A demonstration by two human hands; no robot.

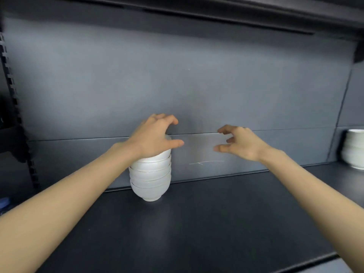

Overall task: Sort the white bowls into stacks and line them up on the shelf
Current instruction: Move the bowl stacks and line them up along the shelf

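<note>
A stack of several white bowls [150, 174] stands upright on the dark shelf [216, 223], close to the back panel and left of centre. My left hand [153, 136] is over the top of the stack and hides the uppermost bowl; its fingers are spread and loosely curved, the thumb points right, and no firm grip shows. To the right of the stack my right hand [238, 142] hangs in the air with loosely curled fingers and holds nothing. A second stack of white bowls [354, 148] stands at the far right edge of the shelf.
The grey back panel [177, 75] rises right behind the bowls. An upper shelf [256, 14] overhangs the top of the view. A slotted black upright [11, 95] runs down the left side. The shelf's front edge [295, 265] lies at the lower right.
</note>
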